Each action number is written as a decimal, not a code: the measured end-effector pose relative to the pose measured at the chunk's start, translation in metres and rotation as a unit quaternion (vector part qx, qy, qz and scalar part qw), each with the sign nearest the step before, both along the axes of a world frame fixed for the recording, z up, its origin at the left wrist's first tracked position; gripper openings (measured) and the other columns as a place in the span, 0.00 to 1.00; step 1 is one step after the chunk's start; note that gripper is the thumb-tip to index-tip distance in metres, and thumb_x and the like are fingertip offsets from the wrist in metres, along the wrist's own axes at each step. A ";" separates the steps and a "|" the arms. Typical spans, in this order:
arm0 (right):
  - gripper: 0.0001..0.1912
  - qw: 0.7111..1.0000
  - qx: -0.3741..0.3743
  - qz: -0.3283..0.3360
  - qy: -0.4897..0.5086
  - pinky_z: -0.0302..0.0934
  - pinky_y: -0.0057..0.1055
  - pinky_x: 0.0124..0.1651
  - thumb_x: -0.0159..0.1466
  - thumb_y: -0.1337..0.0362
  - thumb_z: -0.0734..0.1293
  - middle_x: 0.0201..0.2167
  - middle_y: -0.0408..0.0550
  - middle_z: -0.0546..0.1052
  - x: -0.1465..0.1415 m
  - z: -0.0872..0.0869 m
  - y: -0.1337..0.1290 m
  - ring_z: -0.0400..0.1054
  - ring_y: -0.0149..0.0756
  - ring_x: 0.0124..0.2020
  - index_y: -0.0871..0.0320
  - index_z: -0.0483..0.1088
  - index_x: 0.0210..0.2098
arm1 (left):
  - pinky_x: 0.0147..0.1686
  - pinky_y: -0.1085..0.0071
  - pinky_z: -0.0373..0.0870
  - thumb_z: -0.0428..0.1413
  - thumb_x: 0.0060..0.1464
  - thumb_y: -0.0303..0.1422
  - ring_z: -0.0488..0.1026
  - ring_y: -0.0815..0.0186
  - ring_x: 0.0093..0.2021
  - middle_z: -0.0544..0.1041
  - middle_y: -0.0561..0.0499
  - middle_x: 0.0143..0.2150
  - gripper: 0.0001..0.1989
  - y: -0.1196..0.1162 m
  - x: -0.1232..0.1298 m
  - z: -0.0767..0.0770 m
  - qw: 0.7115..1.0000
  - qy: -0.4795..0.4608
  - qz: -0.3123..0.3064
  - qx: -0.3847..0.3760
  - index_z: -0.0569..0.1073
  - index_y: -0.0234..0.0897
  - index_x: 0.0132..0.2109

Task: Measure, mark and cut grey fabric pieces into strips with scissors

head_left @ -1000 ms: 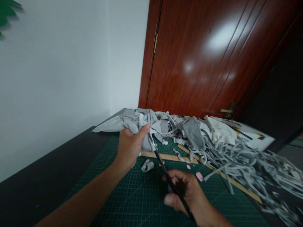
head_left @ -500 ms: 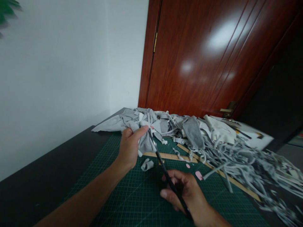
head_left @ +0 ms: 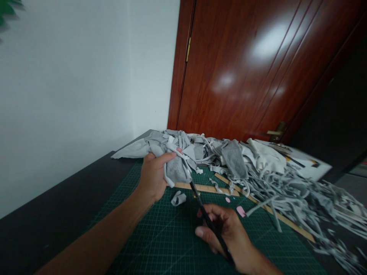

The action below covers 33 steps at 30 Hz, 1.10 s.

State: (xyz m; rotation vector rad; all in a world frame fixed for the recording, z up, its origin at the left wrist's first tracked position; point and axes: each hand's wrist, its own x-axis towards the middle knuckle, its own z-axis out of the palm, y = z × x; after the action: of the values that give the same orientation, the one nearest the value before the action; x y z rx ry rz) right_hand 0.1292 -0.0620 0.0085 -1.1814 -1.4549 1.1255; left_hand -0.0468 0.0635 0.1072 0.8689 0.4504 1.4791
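My left hand [head_left: 153,173] is closed on a grey fabric piece [head_left: 177,170] with a pale edging strip, raised over the green cutting mat [head_left: 160,236]. My thumb lies along the top of the cloth. In my right hand [head_left: 226,233] are black scissors [head_left: 210,223], seen nearly edge-on, with a small brass-coloured part near the pivot. They point up and away toward the lower edge of the fabric. Their tip is hidden at the cloth, so I cannot tell whether the blades touch it. A curled grey scrap [head_left: 178,198] lies on the mat between my hands.
A heap of grey fabric pieces [head_left: 233,158] lines the back. Tangled grey strips [head_left: 298,194] spread on the right. Two wooden rulers [head_left: 286,220] [head_left: 210,188] and pink scraps [head_left: 241,211] lie on the mat. A wall [head_left: 71,95] and a wooden door [head_left: 229,68] stand behind.
The fabric in my left hand has turned and shows a flatter grey face. The scissors' front part, seen over the cloth before, is now hidden at its lower edge. My right hand has barely moved.
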 end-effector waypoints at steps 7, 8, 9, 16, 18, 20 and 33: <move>0.25 1.000 0.006 -0.001 0.004 0.44 0.22 0.19 0.56 0.50 0.84 0.20 0.33 0.63 0.000 -0.001 0.000 0.53 0.24 0.18 0.58 0.74 0.40 | 0.42 0.66 0.80 0.76 0.33 0.29 0.82 0.63 0.35 0.86 0.50 0.37 0.19 0.001 0.001 -0.002 0.999 0.019 0.040 0.026 0.85 0.34 0.38; 0.25 1.000 0.008 0.000 0.003 0.44 0.22 0.19 0.57 0.50 0.84 0.20 0.33 0.63 0.000 -0.001 0.000 0.53 0.24 0.18 0.58 0.74 0.39 | 0.41 0.66 0.80 0.77 0.33 0.29 0.82 0.62 0.35 0.86 0.50 0.37 0.19 0.001 0.002 -0.003 0.998 0.025 0.046 0.027 0.84 0.34 0.37; 0.24 1.000 0.011 0.003 0.003 0.44 0.22 0.19 0.58 0.49 0.83 0.20 0.33 0.63 0.000 -0.001 0.000 0.53 0.23 0.18 0.58 0.73 0.39 | 0.41 0.65 0.80 0.77 0.34 0.30 0.82 0.62 0.36 0.86 0.50 0.38 0.19 0.001 0.002 -0.004 0.998 0.032 0.051 0.028 0.84 0.34 0.37; 0.23 1.000 0.015 0.005 -0.001 0.44 0.21 0.18 0.57 0.51 0.84 0.20 0.33 0.64 -0.001 0.004 -0.002 0.53 0.23 0.17 0.58 0.73 0.38 | 0.42 0.64 0.81 0.77 0.37 0.33 0.83 0.61 0.36 0.86 0.49 0.39 0.19 0.003 0.001 -0.006 0.995 0.054 0.066 0.046 0.84 0.35 0.39; 0.23 1.000 0.018 0.003 0.002 0.44 0.21 0.18 0.57 0.51 0.84 0.20 0.33 0.64 -0.001 0.004 -0.002 0.53 0.23 0.17 0.58 0.74 0.38 | 0.40 0.64 0.81 0.77 0.38 0.33 0.82 0.61 0.35 0.86 0.49 0.37 0.18 0.002 0.000 -0.005 0.995 0.056 0.062 0.049 0.84 0.35 0.37; 0.23 1.000 0.017 0.008 0.010 0.44 0.20 0.18 0.57 0.51 0.84 0.19 0.33 0.64 -0.001 0.002 -0.002 0.53 0.23 0.16 0.58 0.74 0.38 | 0.39 0.65 0.81 0.77 0.39 0.34 0.82 0.61 0.34 0.86 0.49 0.37 0.17 0.002 0.000 -0.005 0.995 0.058 0.058 0.049 0.84 0.35 0.36; 0.24 0.998 0.033 0.039 0.047 0.48 0.19 0.17 0.59 0.51 0.82 0.22 0.35 0.69 0.006 -0.006 -0.001 0.55 0.22 0.15 0.58 0.72 0.43 | 0.40 0.65 0.82 0.76 0.42 0.35 0.83 0.60 0.38 0.87 0.47 0.41 0.15 0.003 0.000 -0.008 0.992 0.083 0.080 0.059 0.85 0.36 0.38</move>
State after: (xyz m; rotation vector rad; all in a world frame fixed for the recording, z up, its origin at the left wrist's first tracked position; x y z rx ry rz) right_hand 0.1352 -0.0632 0.0025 -1.0200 -1.4646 1.1626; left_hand -0.0464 0.0665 0.0995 1.0756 0.5700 1.5995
